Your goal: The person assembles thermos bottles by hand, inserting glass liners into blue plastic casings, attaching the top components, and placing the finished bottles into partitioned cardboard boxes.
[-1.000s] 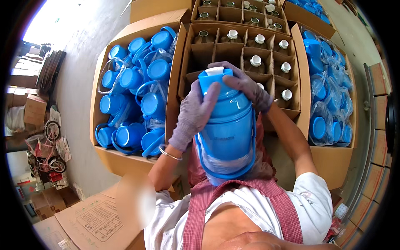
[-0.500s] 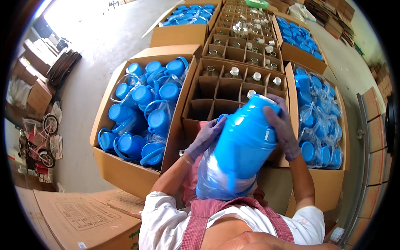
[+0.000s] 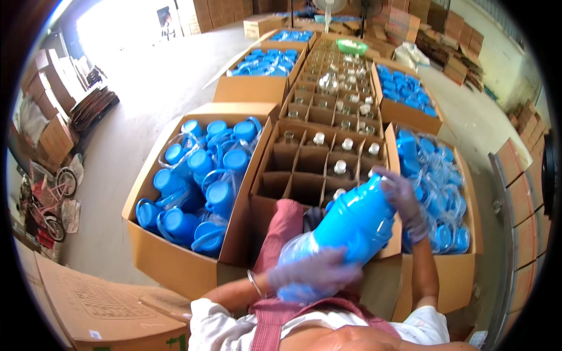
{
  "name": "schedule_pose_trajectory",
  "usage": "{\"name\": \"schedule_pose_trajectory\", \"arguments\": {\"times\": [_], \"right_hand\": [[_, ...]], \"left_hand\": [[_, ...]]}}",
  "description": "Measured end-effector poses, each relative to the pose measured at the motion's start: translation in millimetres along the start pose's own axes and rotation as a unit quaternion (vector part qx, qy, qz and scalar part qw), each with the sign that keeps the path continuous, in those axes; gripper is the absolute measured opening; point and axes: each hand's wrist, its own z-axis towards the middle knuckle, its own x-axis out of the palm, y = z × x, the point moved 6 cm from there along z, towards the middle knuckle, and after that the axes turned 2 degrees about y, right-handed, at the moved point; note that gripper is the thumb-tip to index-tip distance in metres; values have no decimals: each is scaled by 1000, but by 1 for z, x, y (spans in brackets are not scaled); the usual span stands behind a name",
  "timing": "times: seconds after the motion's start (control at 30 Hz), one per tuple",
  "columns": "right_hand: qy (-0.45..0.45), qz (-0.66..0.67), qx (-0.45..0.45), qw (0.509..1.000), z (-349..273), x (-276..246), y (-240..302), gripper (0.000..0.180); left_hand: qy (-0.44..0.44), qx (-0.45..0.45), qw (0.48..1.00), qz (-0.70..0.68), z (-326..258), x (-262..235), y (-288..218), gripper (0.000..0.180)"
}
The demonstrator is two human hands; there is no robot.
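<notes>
A pale grey concrete floor [image 3: 146,111] is carrying everything — open brown cardboard boxes of blue plastic jugs [image 3: 196,193] and divided cardboard boxes of glass inserts [image 3: 319,164] are sitting directly on it in rows. Flattened brown cardboard sheets [image 3: 93,301] are lying at the lower left, and a small pink bicycle [image 3: 50,202] is standing beside stacked cartons [image 3: 55,137].

Single head-worn view
Looks steeply down, close over the chest, facing carton rows [image 3: 328,134] running away ahead
</notes>
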Motion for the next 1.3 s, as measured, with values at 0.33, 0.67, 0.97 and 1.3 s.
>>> {"name": "schedule_pose_trajectory", "arguments": {"times": [0.33,0.67,0.97,1.3], "right_hand": [[103,3,13,995,23,23,33,66],[115,-62,-3,991,39,47,43,66],[145,-4,-28,989,59,61,37,65],[164,47,38,985,54,70,48,67]], "left_hand": [[-53,-151,979,-123,-12,4,4,38],[-44,-202,928,-310,-31,-22,22,41],[-134,-242,815,-509,-62,-21,59,23],[-109,-160,893,-406,-68,-20,41,37]]}}
